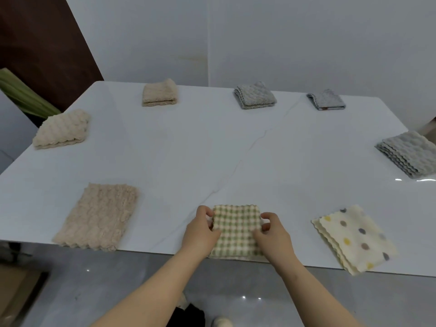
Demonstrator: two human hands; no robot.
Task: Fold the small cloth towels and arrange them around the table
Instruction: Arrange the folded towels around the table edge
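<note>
Folded at the very near edge of the bench (188,149): green-checked towel (236,230), pinched on its left side by curled fingers of the left hand (203,230), on its right side by those of the right hand (271,234). Well apart on either flank: flat beige towel (96,215) and dotted towel (354,239), one corner reaching the edge. Along the far edge: beige bundle (159,92), grey bundle (255,95), thin grey towel (326,100), its small coloured tag unreadable. Veined white surface showing across the middle.

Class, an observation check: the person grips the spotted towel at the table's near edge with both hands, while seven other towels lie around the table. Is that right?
Not quite. The head view shows the left hand and right hand gripping the green checked towel; the spotted towel lies untouched to its right. The rest holds.
</note>
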